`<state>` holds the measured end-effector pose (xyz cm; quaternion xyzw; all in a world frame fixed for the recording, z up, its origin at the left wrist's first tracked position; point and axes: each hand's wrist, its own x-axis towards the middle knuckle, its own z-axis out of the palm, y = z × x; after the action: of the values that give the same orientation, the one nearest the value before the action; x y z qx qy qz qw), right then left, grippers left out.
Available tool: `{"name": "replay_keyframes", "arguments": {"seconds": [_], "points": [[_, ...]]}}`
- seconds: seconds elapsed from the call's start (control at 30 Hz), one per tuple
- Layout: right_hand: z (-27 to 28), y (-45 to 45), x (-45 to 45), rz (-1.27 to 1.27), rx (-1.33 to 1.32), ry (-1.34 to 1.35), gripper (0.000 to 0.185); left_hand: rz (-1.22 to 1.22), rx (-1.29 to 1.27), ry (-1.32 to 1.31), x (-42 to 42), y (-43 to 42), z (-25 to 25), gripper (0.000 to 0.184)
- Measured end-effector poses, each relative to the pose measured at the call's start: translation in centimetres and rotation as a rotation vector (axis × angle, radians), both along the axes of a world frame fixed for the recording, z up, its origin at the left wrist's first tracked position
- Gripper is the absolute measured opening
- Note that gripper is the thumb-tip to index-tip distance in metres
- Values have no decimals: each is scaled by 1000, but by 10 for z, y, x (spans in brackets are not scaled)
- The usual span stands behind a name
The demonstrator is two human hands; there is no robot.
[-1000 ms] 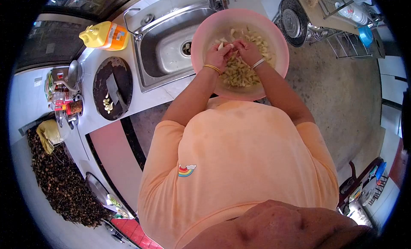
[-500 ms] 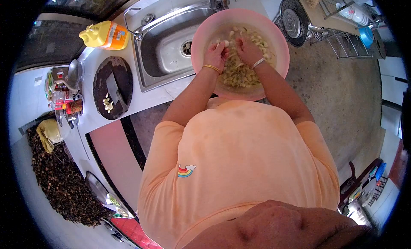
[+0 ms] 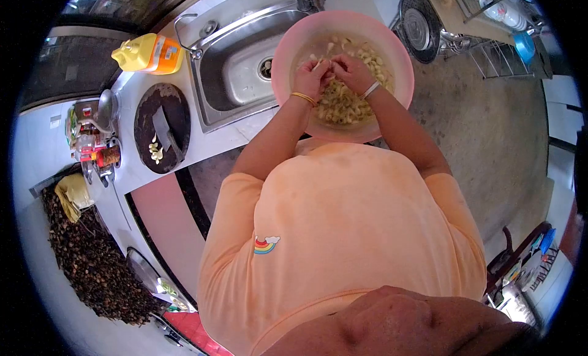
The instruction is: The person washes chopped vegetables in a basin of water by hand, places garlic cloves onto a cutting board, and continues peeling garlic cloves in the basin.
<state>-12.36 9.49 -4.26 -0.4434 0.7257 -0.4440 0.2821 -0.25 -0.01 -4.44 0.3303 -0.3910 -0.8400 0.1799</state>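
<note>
A large pink basin point(image 3: 404, 80) holds water and many pale garlic cloves point(image 3: 343, 105). Over its middle, my left hand point(image 3: 311, 76) has its fingers closed on a small whitish piece that looks like a garlic clove point(image 3: 317, 59). My right hand point(image 3: 351, 72) is pinched against it, the fingertips of both hands meeting; whatever lies between the right fingers is too small to make out. A gold bangle circles the left wrist and a pale band the right.
A steel sink point(image 3: 239, 74) adjoins the basin's left side. Farther left, a round dark board point(image 3: 147, 111) bears a cleaver point(image 3: 165, 129) and several cloves. Behind it stands a yellow-orange jug point(image 3: 147, 53). A wire rack point(image 3: 499, 59) is at the upper right.
Half a second ago the hands were apart; the right hand has moved left and their fingertips now meet again. The view has shifted slightly.
</note>
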Motion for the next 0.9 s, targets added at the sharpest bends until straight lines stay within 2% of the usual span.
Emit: {"name": "replay_keyframes", "arguments": {"seconds": [0.2, 0.37, 0.6, 0.67, 0.7, 0.77, 0.87, 0.9], "points": [[-11, 1, -4, 70, -25, -28, 28, -83, -258, -172, 0, 1, 2, 20], [-4, 2, 0, 67, 60, 207, 25, -107, -386, -231, 1, 6, 9, 19], [-13, 0, -6, 56, 82, 176, 20, -66, -143, -18, 2, 9, 8, 13], [-13, 0, -5, 59, 10, -45, 18, -36, -61, 14, 2, 7, 5, 12], [-7, 0, -2, 65, 10, -44, 18, -20, -38, 23, 2, 5, 4, 11], [10, 3, 4, -1, 24, -314, 16, -3, -14, 31, 3, 3, 2, 11], [2, 1, 2, -141, -36, -283, 21, 9, 32, 37, 4, 0, -1, 11], [-1, 1, 0, -141, -36, -282, 21, 104, 87, 61, 3, -1, -1, 11]]}}
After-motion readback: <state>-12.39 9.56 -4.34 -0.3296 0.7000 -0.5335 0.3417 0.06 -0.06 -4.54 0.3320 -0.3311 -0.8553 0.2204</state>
